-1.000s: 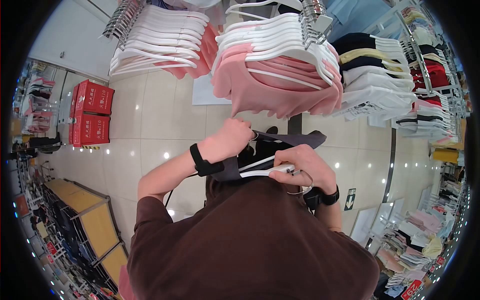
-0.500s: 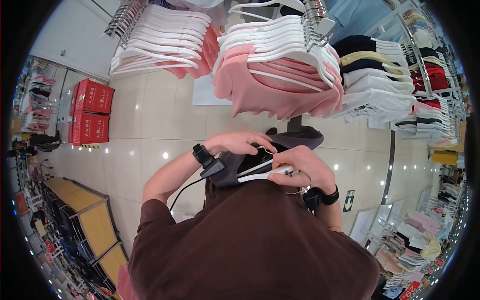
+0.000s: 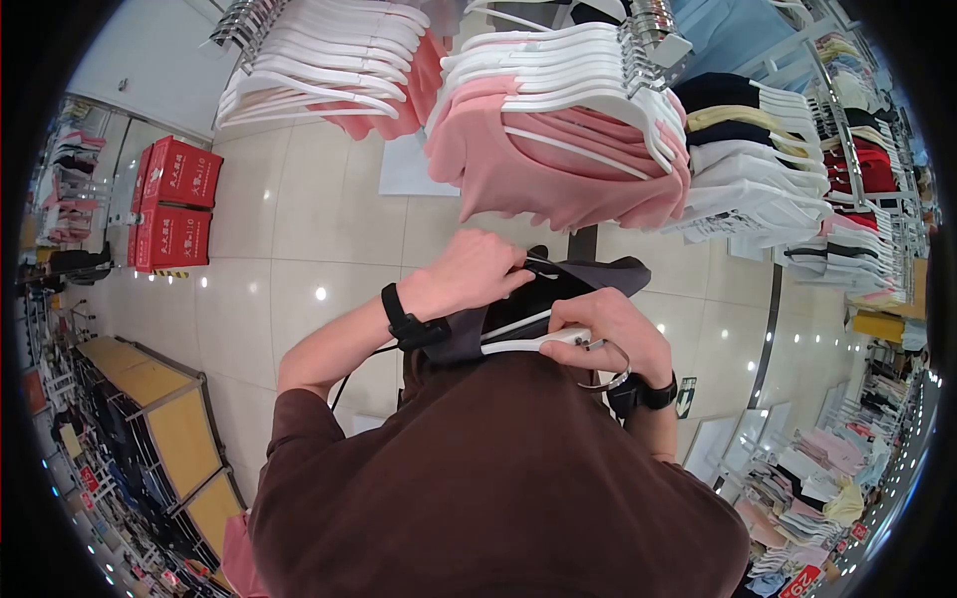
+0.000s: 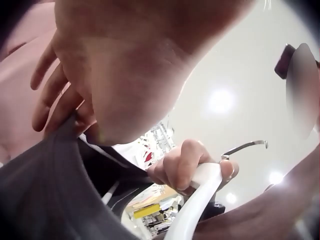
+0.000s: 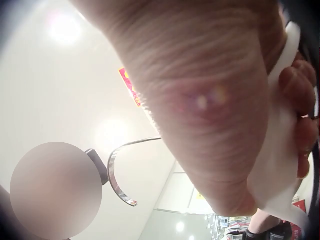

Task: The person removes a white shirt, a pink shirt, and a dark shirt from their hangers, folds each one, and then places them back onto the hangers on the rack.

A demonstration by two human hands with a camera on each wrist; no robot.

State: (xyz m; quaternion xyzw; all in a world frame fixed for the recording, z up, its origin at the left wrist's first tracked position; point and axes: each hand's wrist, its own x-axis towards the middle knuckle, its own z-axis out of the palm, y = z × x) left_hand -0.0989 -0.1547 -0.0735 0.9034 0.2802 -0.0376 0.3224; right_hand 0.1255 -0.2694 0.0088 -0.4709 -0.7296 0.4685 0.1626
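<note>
My right hand [image 3: 613, 334] grips a white hanger [image 3: 513, 346] at its middle, close in front of my chest. The hanger's metal hook [image 5: 117, 180] curves out past the hand in the right wrist view. A dark grey garment [image 3: 613, 274] hangs about the hanger, its neck opening spread wide. At the opening's far edge, my left hand [image 3: 469, 271] has its fingers curled on the cloth. In the left wrist view these fingers [image 4: 70, 107] pinch the garment's edge; the thumb is hidden behind the palm.
Ahead, pink tops [image 3: 558, 159] hang from white hangers on a rack. More white hangers [image 3: 329, 60] hang to their left, and white and black clothes [image 3: 758, 169] to the right. Red boxes [image 3: 179, 204] stand on the tiled floor [image 3: 329, 219]; a wooden-topped display unit [image 3: 179, 429] is at lower left.
Half a second ago my left hand reached across the neck opening toward the right hand with straighter fingers. Now it is farther forward, its fingers curled on the edge. The right hand keeps its grip.
</note>
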